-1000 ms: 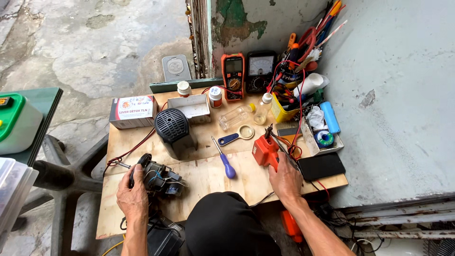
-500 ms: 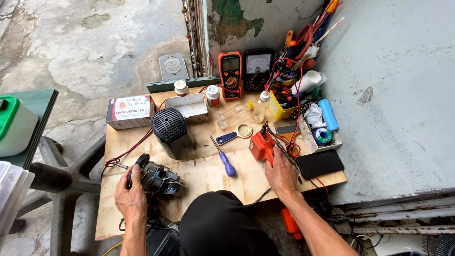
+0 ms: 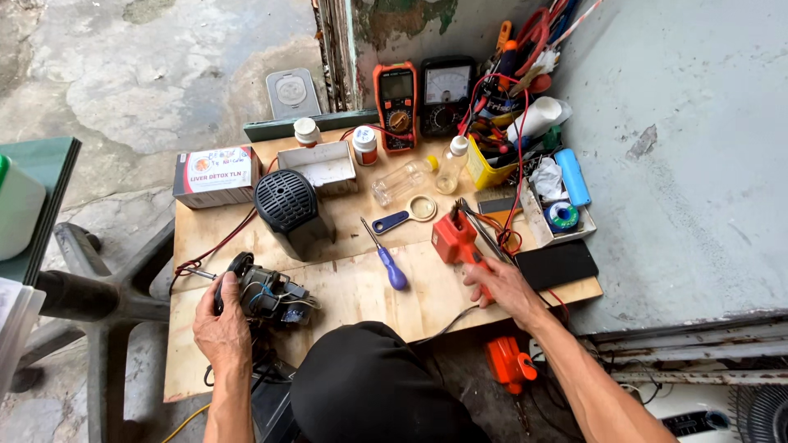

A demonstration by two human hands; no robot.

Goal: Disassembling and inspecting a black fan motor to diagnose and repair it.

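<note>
A small electric motor [image 3: 267, 295], dark with bare windings and thin wires showing, lies near the front left of the plywood table [image 3: 353, 291]. The left hand [image 3: 220, 320] is wrapped around its left end, fingers curled over the round black part there, so the motor is held down against the wood. Over to the right, the right hand [image 3: 505, 287] is closed around the grip of an orange soldering gun [image 3: 455, 238], whose body rests on the table with its tip pointing away from the person; a dark cord runs from under that hand toward the table's front edge.

Between the two hands lies a blue-handled screwdriver [image 3: 387, 261], and just beyond it a small magnifier [image 3: 406, 215] with a blue handle. A black ribbed fan cover [image 3: 289, 207] stands behind the motor, with a red wire trailing past it to the left. Farther back sit a printed cardboard box [image 3: 215, 175], an open white box [image 3: 320, 166], two small white bottles, an orange multimeter [image 3: 396, 105] and a black analogue meter [image 3: 446, 92] (both leaning against the wall). A black phone [image 3: 558, 264] lies just right of the right hand, beside a tray of oddments.
</note>
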